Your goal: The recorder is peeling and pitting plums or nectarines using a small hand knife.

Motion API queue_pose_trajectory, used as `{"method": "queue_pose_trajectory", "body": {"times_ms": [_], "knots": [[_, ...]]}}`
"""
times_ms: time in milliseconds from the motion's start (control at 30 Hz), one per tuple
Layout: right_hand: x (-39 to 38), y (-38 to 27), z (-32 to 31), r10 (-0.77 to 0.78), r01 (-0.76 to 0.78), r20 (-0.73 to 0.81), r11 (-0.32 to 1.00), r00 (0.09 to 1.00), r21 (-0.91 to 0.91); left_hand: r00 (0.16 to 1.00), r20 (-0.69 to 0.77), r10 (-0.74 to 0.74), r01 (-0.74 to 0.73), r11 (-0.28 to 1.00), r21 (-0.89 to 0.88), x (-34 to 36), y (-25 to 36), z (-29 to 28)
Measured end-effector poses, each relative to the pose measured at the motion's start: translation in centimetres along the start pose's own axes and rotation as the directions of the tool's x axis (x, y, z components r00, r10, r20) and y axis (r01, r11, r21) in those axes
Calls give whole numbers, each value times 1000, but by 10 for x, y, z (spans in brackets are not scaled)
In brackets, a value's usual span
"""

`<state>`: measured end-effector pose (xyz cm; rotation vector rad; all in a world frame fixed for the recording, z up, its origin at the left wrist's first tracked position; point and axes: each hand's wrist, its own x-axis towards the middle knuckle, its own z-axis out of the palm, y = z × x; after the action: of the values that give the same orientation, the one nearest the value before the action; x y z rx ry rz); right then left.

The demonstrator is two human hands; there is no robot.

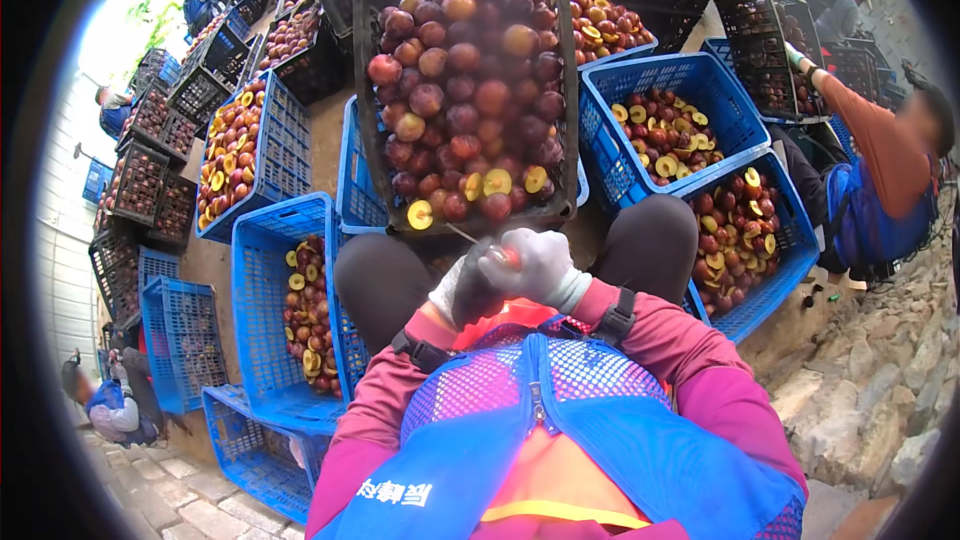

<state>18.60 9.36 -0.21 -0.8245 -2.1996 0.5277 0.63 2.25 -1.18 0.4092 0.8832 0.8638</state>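
Note:
My gloved left hand (465, 285), white with a dark palm, and my gloved right hand (535, 268) are closed together above my lap. Between their fingers shows a small red thing (507, 257), too hidden to identify, and a thin metal blade (462, 234) pokes out toward the upper left; which hand holds which I cannot tell. Just beyond them a black crate (365, 90) of dark red plums (460, 90) sits tilted toward me over a blue crate (352, 165). A few cut yellow halves (497, 181) lie at its near end.
Blue crates with cut fruit stand at left (262, 215) and right (632, 72). Stacked black crates (130, 180) line the background. A co-worker (880, 170) sits at right, reaching to a crate; another (115, 405) is at lower left. Rough stones (870, 360) lie at lower right.

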Motion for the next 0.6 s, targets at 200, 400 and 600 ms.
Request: {"method": "queue_pose_trajectory", "body": {"times_ms": [200,400,600], "knots": [[2,5,-10,-177,180,120,984,977,-17,980,164,-109,103,994,45,-1,-19,-17],[13,-1,-17,-51,45,173,998,984,38,988,147,49,-73,984,164,-2,-5,-9],[10,-6,3,239,-275,225,951,945,144,990,25,138,-116,904,-411,5,-6,-12]]}}
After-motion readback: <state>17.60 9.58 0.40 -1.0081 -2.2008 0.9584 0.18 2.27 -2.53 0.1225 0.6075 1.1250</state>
